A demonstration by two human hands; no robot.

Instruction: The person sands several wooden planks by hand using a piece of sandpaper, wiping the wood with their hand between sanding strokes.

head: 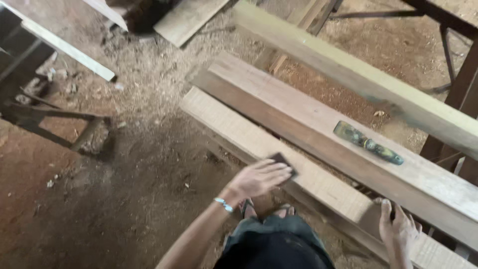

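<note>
My left hand (259, 178) lies flat, fingers together, pressing a small dark piece of sandpaper (283, 160) onto a pale wooden plank (239, 133) that runs diagonally. My right hand (397, 225) rests with its fingers curled over the same plank's near edge, further right. A darker, wider plank (298, 117) lies just behind it. A chisel with a greenish-yellow handle (368, 143) lies on that wider plank, out of reach of both hands.
A third long pale beam (358, 79) runs behind the planks. Dark wooden frame legs (463, 84) stand at the right. Boards (69, 50) and a trestle (59, 119) stand at the left on a dirt floor covered with sawdust (139, 164).
</note>
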